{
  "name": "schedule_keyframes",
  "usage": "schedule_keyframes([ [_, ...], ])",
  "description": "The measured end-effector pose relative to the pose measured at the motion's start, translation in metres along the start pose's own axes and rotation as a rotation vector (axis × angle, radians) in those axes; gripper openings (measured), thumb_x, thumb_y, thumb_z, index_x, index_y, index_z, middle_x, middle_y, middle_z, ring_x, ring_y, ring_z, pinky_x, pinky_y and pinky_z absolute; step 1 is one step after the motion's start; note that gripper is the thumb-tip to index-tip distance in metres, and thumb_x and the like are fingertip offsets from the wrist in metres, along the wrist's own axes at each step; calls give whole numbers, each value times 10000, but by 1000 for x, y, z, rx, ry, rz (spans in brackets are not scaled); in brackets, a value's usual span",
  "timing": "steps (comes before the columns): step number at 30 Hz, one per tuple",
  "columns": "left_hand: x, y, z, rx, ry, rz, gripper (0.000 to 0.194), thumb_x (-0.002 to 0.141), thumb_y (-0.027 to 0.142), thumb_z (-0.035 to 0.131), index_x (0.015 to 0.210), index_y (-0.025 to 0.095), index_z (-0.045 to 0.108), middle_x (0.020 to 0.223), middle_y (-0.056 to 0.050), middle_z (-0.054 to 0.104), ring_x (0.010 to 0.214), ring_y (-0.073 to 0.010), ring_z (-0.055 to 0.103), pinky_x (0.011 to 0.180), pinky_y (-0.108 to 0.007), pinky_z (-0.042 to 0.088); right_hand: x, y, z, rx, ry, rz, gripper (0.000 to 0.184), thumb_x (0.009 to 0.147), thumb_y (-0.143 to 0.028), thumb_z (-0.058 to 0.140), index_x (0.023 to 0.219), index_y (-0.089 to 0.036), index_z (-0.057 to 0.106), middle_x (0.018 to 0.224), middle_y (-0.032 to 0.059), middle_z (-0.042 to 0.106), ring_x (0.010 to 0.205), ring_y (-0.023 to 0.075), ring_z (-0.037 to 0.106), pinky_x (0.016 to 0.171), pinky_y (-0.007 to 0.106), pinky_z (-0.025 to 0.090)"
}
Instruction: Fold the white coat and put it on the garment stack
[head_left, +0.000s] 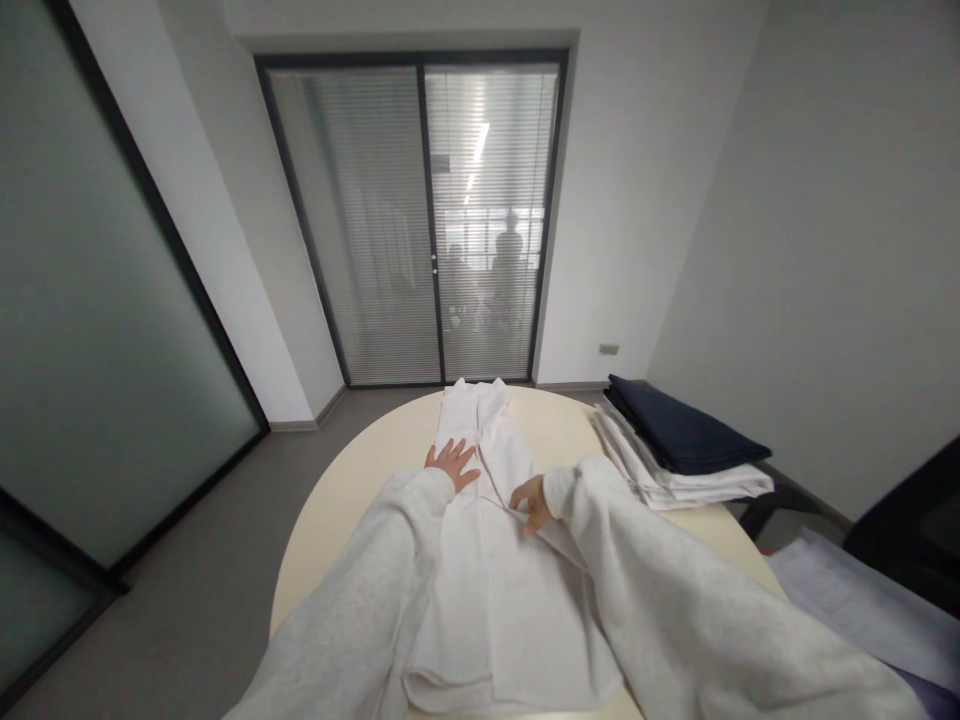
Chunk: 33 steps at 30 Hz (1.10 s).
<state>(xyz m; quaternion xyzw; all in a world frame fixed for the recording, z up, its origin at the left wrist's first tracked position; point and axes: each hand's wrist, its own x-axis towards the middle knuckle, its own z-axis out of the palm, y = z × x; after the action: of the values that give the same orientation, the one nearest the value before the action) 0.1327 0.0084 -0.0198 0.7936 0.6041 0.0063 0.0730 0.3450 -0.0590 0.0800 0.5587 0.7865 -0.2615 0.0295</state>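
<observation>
A white garment (487, 590) lies stretched out lengthwise on a round cream table (345, 490), its far end reaching the table's back edge. My left hand (452, 464) rests flat on the garment's left side with its fingers spread. My right hand (531, 502) is curled, with its fingers pinching a fold of the white cloth near the garment's middle. Both arms are in light grey sleeves.
A stack of folded cloths (679, 455), white ones below and a dark navy one (679, 425) on top, sits at the table's right edge. Pale sheets (862, 600) and a dark chair (907, 530) are at the far right. Glass doors with blinds (427, 220) stand behind.
</observation>
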Motion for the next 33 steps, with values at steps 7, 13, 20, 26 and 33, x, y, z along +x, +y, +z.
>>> schedule_keyframes([
  [7, 3, -2, 4, 12, 21, 22, 683, 778, 685, 143, 1379, 361, 124, 1458, 75, 30, 1333, -238, -6, 1022, -547, 25, -1, 33, 24, 628, -719, -82, 951, 534, -183, 763, 1349, -215, 275, 698, -18, 638, 601, 134, 615, 575, 264, 489],
  [13, 1, -2, 3, 17, 31, 28, 671, 787, 672, 157, 1377, 353, 145, 1458, 65, 50, 1334, -227, 5, 1022, -547, 37, 0, 54, 38, 1044, -791, -482, 845, 600, -370, 740, 1315, -247, 308, 1201, 163, 501, 975, 256, 577, 736, 395, 502],
  [20, -2, 1, -3, -11, 51, 14, 620, 807, 636, 203, 1357, 352, 226, 1452, 52, 131, 1329, -221, 79, 1030, -525, 72, 36, 84, 36, 576, 207, -504, 510, 761, -461, 528, 1188, -185, 492, 1195, 151, 513, 1121, 275, 464, 899, 487, 390],
  [26, -2, 1, -22, 9, -61, 75, 654, 769, 623, 359, 1334, 296, 321, 1429, -33, 234, 1292, -261, 219, 1009, -468, 212, 49, 92, 50, -122, 451, -603, 412, 768, -349, 484, 1128, -172, 576, 1233, 113, 505, 1184, 258, 392, 991, 444, 277],
  [33, -12, -1, -49, -191, -270, 207, 458, 705, 566, 508, 1038, 274, 628, 1036, 13, 640, 944, -161, 576, 832, -225, 405, 28, 80, 39, 188, 92, -492, 364, 836, -404, 359, 1009, -199, 604, 737, 21, 662, 508, 127, 570, 547, 269, 449],
])
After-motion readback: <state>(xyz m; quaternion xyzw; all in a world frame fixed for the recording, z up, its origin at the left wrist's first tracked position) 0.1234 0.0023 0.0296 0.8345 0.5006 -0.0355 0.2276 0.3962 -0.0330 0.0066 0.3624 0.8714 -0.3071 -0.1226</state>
